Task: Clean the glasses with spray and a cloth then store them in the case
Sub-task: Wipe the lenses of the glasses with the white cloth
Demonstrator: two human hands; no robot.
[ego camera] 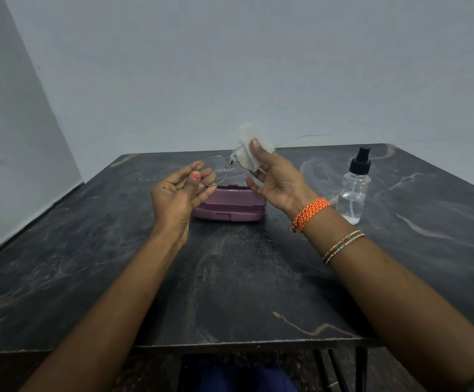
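Observation:
Thin metal-framed glasses (219,168) hang in the air above the table. My left hand (178,190) pinches the rim of the left lens between thumb and fingers. My right hand (272,176) holds a small white cloth (254,145) wrapped over the right lens, thumb pressing on its near side. One temple arm sticks out to the right behind the cloth. Below my hands lies a purple glasses case (230,207), lid shut. The clear spray bottle (354,190) with a black pump top stands upright to the right.
The dark marbled table (230,278) stretches from the near edge back to a pale wall. A white board leans against the wall at the left. Chair legs and a blue garment show beneath the table's front edge.

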